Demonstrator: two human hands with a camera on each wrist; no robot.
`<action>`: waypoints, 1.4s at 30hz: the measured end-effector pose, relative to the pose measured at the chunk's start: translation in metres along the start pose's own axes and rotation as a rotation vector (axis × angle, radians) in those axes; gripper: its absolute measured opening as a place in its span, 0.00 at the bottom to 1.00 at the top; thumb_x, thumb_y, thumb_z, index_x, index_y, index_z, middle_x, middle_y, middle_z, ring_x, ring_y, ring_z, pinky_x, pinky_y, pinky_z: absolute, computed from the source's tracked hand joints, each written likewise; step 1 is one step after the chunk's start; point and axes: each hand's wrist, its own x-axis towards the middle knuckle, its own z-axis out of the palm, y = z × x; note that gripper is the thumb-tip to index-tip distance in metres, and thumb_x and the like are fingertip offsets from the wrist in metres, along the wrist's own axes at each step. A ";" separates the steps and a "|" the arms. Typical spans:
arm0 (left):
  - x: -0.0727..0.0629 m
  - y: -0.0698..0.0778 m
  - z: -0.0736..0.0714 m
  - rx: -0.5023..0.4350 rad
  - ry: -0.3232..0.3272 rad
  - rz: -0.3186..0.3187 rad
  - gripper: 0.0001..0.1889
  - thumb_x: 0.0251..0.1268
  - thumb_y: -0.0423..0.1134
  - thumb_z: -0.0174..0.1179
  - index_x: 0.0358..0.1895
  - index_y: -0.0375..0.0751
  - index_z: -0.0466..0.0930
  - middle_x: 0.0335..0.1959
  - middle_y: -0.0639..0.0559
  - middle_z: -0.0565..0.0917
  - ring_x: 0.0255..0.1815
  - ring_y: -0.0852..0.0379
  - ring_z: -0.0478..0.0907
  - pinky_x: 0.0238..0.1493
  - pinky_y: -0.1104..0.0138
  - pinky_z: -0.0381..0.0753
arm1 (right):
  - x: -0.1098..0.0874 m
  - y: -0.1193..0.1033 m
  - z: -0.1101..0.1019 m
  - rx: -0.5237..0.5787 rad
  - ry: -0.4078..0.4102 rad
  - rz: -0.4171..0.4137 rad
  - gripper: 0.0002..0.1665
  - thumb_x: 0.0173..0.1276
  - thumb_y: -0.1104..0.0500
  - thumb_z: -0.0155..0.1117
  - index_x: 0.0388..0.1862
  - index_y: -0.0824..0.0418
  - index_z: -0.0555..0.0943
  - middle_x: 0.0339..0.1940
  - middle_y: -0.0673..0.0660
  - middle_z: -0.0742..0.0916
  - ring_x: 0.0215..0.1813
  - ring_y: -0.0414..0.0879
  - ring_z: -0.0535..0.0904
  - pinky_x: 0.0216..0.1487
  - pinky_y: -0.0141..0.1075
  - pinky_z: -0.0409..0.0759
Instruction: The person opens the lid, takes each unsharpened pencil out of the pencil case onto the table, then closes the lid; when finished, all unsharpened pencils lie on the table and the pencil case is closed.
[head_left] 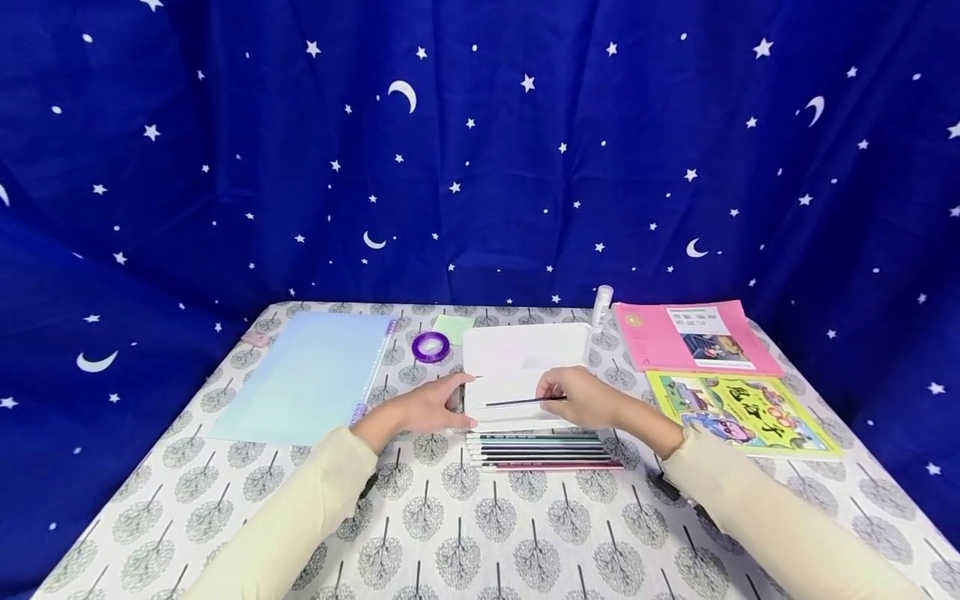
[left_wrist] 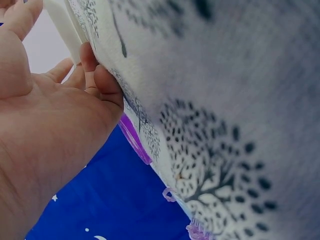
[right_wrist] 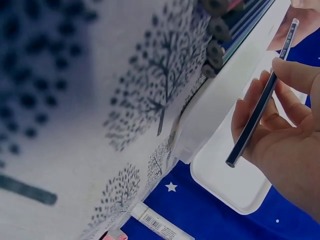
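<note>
A white pencil box (head_left: 491,417) lies with its lid (head_left: 525,346) folded back, away from me. My left hand (head_left: 431,406) holds the box's left end, thumb and fingers spread along it; in the left wrist view some fingers (left_wrist: 107,82) bend against its edge. Over the box, my right hand (head_left: 581,398) pinches a dark pencil (right_wrist: 257,110) between thumb and fingers. The pencil lies roughly level, its white-banded end pointing left. Along the near side of the box is a row of several pencils (head_left: 543,455), dark, green and red ones, side by side.
To the left lie a light blue spiral notebook (head_left: 300,375), purple tape roll (head_left: 431,347) and green paper pad (head_left: 456,327). A white tube (head_left: 602,307) stands behind the box. Right are a pink book (head_left: 645,333) and a yellow picture book (head_left: 750,417). A starry blue curtain (head_left: 480,208) hangs behind.
</note>
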 end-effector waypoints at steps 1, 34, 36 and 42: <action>0.000 0.000 0.000 0.000 0.001 0.000 0.45 0.62 0.53 0.67 0.78 0.47 0.53 0.54 0.49 0.75 0.58 0.51 0.73 0.67 0.52 0.68 | -0.001 -0.002 0.000 0.000 -0.001 -0.004 0.02 0.67 0.66 0.65 0.38 0.63 0.82 0.33 0.49 0.85 0.37 0.40 0.80 0.42 0.36 0.81; -0.003 0.000 0.000 0.001 -0.006 0.022 0.45 0.64 0.53 0.66 0.79 0.46 0.52 0.55 0.46 0.75 0.58 0.50 0.73 0.67 0.51 0.67 | -0.042 -0.024 0.010 0.036 -0.074 -0.060 0.04 0.68 0.66 0.64 0.40 0.59 0.82 0.36 0.49 0.85 0.37 0.37 0.80 0.43 0.36 0.81; -0.003 0.000 0.000 0.003 -0.008 0.022 0.45 0.64 0.53 0.66 0.79 0.48 0.52 0.55 0.47 0.75 0.57 0.51 0.73 0.67 0.52 0.67 | -0.045 -0.026 0.010 0.059 -0.088 -0.042 0.05 0.68 0.67 0.64 0.40 0.59 0.81 0.37 0.49 0.85 0.38 0.37 0.80 0.44 0.36 0.81; -0.003 0.002 -0.001 -0.005 -0.007 0.020 0.45 0.63 0.53 0.66 0.79 0.47 0.52 0.52 0.48 0.76 0.54 0.53 0.74 0.64 0.52 0.70 | -0.050 -0.033 0.011 0.111 -0.126 -0.010 0.05 0.69 0.68 0.62 0.40 0.60 0.81 0.33 0.49 0.84 0.30 0.36 0.76 0.38 0.33 0.81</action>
